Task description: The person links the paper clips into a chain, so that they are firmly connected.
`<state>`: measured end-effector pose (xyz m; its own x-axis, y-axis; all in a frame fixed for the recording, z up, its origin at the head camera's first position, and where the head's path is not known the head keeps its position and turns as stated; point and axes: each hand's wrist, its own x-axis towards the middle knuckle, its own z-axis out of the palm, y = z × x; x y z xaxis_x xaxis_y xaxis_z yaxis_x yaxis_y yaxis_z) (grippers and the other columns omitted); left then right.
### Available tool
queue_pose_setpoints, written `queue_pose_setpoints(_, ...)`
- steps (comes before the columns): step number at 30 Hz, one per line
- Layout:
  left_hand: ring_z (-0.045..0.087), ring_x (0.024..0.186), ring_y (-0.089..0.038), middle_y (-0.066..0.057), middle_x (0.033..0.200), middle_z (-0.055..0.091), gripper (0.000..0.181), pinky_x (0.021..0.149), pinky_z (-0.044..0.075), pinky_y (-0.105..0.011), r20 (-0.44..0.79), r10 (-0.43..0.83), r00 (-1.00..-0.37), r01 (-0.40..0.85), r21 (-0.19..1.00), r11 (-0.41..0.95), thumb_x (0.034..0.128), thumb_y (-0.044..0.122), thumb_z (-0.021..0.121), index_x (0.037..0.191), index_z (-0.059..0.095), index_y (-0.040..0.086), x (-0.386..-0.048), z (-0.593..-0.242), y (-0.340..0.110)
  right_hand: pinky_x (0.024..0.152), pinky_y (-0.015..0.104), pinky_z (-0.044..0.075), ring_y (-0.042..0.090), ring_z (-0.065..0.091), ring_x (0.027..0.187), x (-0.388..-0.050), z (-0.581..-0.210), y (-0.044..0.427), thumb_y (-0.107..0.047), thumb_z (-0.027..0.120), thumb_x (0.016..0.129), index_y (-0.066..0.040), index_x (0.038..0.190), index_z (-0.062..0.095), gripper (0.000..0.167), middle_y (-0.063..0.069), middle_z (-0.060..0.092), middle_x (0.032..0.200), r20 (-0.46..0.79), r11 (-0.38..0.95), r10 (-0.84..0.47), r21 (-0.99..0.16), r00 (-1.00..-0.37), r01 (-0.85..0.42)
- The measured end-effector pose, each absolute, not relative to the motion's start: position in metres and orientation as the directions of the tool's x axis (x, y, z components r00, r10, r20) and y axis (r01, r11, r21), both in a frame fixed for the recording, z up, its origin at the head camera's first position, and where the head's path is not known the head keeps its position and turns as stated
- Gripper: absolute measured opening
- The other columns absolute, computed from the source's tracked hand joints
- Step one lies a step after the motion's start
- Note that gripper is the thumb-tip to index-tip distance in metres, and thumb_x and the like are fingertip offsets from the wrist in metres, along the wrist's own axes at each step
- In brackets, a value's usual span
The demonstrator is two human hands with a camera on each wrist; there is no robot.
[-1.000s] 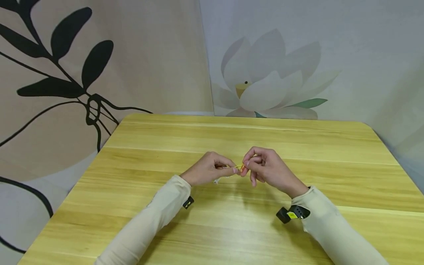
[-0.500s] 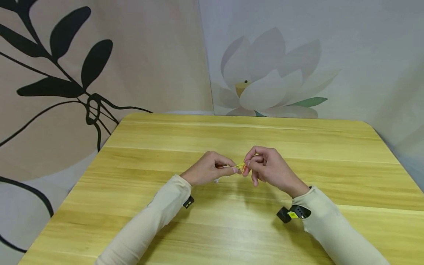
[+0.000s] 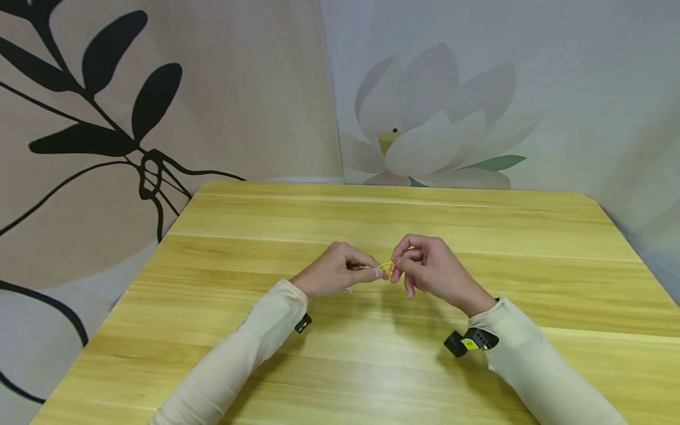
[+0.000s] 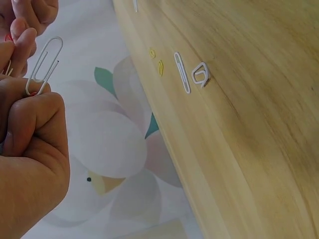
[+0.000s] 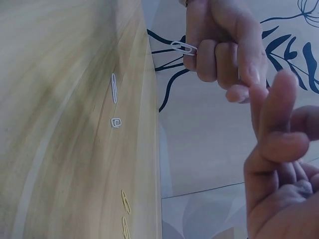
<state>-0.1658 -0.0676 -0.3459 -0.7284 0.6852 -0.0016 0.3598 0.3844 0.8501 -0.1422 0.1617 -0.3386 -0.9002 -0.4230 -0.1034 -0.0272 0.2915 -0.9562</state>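
Note:
My left hand (image 3: 342, 271) pinches a yellow paper clip (image 3: 385, 268) between thumb and forefinger. Facing it, my right hand (image 3: 430, 268) pinches an orange-red paper clip (image 3: 392, 270) with thumb and fingertips. The two clips meet or overlap in the small gap between the hands; whether they are linked I cannot tell. A white paper clip (image 4: 36, 69) sticks out from the little-finger side of my left fist in the left wrist view, with a bit of red at its base. In the right wrist view my fingers hide what the right hand pinches.
Both wrist views show loose clips on the wooden table (image 3: 265, 218): a long white clip (image 5: 114, 88), a square spiral white clip (image 5: 116, 122) and yellow clips (image 5: 125, 201), near a table edge. A wall with a printed flower (image 3: 425, 141) stands behind the table.
The right hand has shifted very slightly right over the last second. The yellow and orange-red clips between the fingertips have turned a little. The left hand has hardly moved.

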Motion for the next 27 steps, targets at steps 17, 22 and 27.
queue_pose_setpoints(17, 0.045, 0.055, -0.008, 0.0, 0.064, 0.052, 0.017, 0.053, 0.041, -0.021, 0.011, 0.697, -0.717, 0.36, 0.862, 0.358, 0.0979, 0.015, 0.061, 0.105, 0.076, 0.009, -0.1651, -0.3443, -0.0663, 0.049, 0.032, 0.048, 0.039, 0.063, 0.058, -0.1413, -0.3405, 0.1637, -0.011, 0.05, 0.104, -0.001, 0.106, 0.057, 0.012, 0.012, 0.072, 0.085, -0.026, 0.243, -0.389, -0.967, -0.921, -0.075)
queue_pose_setpoints(22, 0.038, 0.056, -0.007, 0.003, 0.07, 0.059, 0.019, 0.057, 0.037, -0.021, 0.014, 0.675, -0.737, 0.357, 0.857, 0.372, 0.1011, 0.023, 0.06, 0.108, 0.077, 0.016, -0.1649, -0.3418, -0.0652, 0.05, 0.032, 0.049, 0.04, 0.065, 0.06, -0.1405, -0.3393, 0.1618, -0.01, 0.051, 0.103, 0.0, 0.105, 0.057, 0.012, 0.018, 0.072, 0.088, -0.012, 0.228, -0.39, -0.97, -0.921, -0.084)
queue_pose_setpoints(27, 0.056, 0.069, -0.008, -0.001, 0.095, 0.074, 0.021, 0.068, 0.049, -0.023, 0.042, 0.658, -0.752, 0.359, 0.863, 0.356, 0.1021, 0.026, 0.059, 0.108, 0.077, 0.017, -0.1664, -0.3419, -0.0638, 0.05, 0.03, 0.049, 0.033, 0.065, 0.058, -0.139, -0.3386, 0.161, -0.01, 0.052, 0.103, 0.001, 0.104, 0.057, 0.012, 0.018, 0.071, 0.086, -0.005, 0.21, -0.388, -0.974, -0.921, -0.083)
